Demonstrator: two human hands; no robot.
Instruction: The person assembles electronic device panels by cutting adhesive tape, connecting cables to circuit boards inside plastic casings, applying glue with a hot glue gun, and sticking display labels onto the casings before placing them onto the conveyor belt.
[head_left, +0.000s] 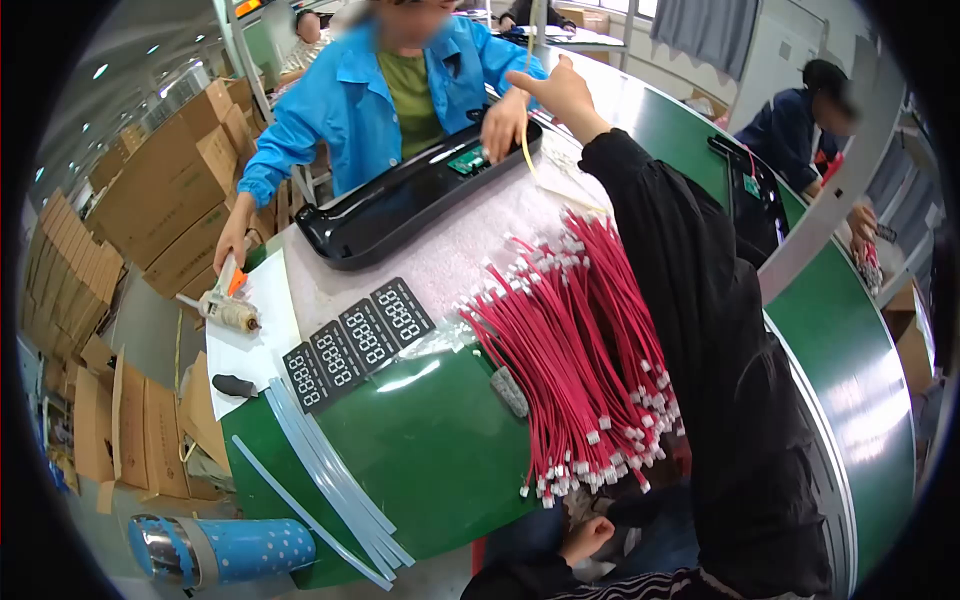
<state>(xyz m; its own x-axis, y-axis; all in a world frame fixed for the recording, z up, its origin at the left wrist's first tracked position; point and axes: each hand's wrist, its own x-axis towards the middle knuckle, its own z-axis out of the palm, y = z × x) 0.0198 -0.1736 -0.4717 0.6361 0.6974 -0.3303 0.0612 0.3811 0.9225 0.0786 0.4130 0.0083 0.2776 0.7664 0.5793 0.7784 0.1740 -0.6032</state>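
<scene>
Over the far side of the table, my right hand [562, 92] is raised, its thumb and fingers apart, with nothing seen in it. Just left of it hangs a yellowish cord [528, 150]. My left hand [588, 540] is low by my lap, fingers curled in, no object visible in it. Between my hands lies a big bundle of red wires [560, 350] with white connectors. A co-worker in blue has one hand at a green circuit board [467, 162] inside a black tray-like housing [375, 225], the other at a glue gun [232, 308].
Black digit panels [357, 343] lie left of the wires on the green table [430, 440]. Pale strips [330, 470] and a blue dotted bottle [250, 550] are at the near left. Cardboard boxes [160, 190] stand beyond. Another person [800, 130] works at the right.
</scene>
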